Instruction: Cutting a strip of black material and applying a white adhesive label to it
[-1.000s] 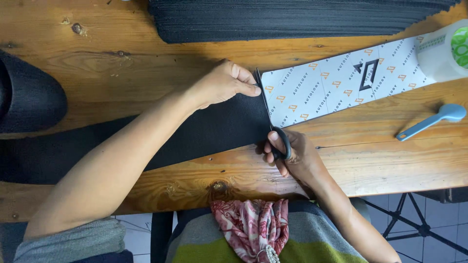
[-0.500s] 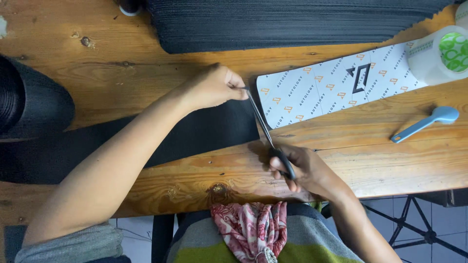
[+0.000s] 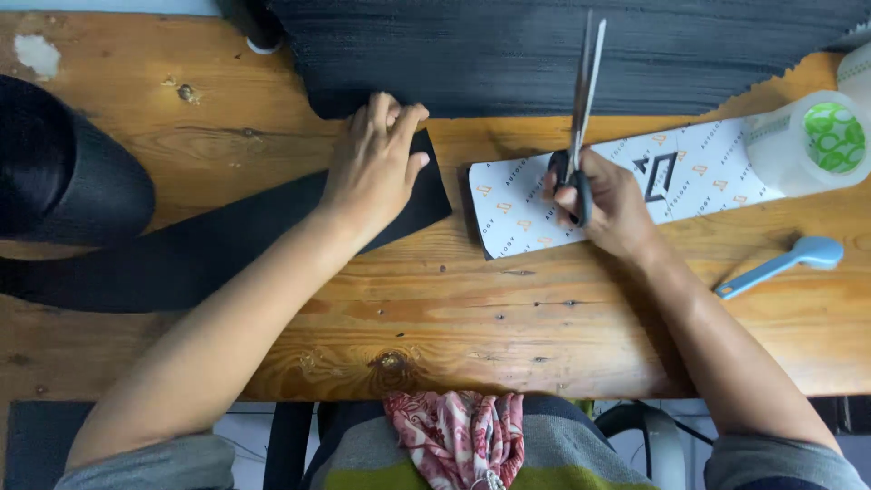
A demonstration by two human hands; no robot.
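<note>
- Knotty wooden tabletop fills our view, with a ribbed black sheet along the far edge and a dark roll at far left.
- Our left hand lies flat, fingers spread, pressing the cut end of the black strip; that strip's long axis runs left and slightly near from the hand.
- Our right hand is closed through the loops of the scissors, blades pointing away from us and nearly shut, as far as we can tell.
- Under that hand lies the printed white-faced piece, just right of the strip's end, apart from it, nearer the right hand.
- At right stand a translucent tub and a blue spoon.
</note>
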